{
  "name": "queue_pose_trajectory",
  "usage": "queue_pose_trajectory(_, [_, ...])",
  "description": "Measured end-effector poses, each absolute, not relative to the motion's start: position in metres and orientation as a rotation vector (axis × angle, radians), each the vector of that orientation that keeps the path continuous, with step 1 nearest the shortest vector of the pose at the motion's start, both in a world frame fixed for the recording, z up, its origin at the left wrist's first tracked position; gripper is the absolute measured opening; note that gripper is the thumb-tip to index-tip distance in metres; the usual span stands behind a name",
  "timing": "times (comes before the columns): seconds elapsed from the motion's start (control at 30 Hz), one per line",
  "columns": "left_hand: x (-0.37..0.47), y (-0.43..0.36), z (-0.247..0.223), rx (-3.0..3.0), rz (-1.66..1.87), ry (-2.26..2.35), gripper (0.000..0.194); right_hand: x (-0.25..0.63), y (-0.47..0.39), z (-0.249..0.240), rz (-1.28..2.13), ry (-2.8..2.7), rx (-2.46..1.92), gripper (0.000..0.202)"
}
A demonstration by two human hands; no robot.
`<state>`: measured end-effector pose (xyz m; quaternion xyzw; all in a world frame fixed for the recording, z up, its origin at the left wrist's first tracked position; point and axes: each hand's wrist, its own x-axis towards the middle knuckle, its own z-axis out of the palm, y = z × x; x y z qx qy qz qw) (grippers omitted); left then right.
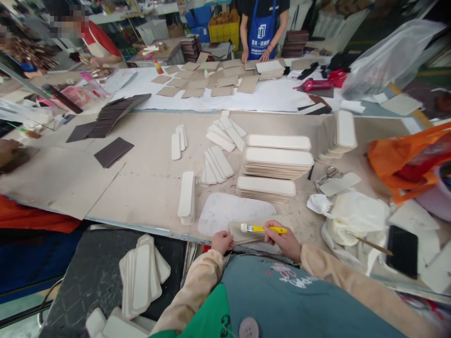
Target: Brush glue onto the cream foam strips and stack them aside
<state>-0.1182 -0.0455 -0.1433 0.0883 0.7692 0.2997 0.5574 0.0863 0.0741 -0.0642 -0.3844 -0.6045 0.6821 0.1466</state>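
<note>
My right hand (283, 241) is closed around the yellow handle of a flat paintbrush (259, 229), its pale bristles pointing left. Beneath the bristles lies a beige rounded panel (243, 238) at the table's near edge. With fingers pinched, my left hand (221, 242) holds the left end of that panel. A white rounded sheet (225, 211) lies flat just beyond it. Behind this sheet are stacks of long white rounded strips (267, 186). To the left stands a narrow stack of white strips (186, 195).
Scissors (334, 172), a white plastic bag (359, 216), a stick and a black phone (402, 251) sit to the right. More pale panels (141, 277) rest on a black surface at lower left. Dark sheets (113, 152) lie farther left. A co-worker in a blue apron (261, 35) stands opposite.
</note>
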Motion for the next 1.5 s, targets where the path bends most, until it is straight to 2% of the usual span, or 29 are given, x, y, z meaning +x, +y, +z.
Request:
queue_pose_trajectory(0.57, [-0.115, -0.046, -0.149, 0.235, 0.727, 1.756, 0.012, 0.059, 0.059, -0.097, 1.924, -1.91, -1.155, 0.02])
queue_pose_trajectory(1.23, [-0.115, -0.046, -0.148, 0.229, 0.716, 1.779, 0.016, 0.161, 0.102, -0.091, 1.49, -1.752, -1.535, 0.032])
queue_pose_trajectory(1.5, [-0.116, -0.045, -0.144, 0.247, 0.687, 1.793, 0.015, 0.173, 0.104, -0.089, 1.373, -1.738, -1.624, 0.035])
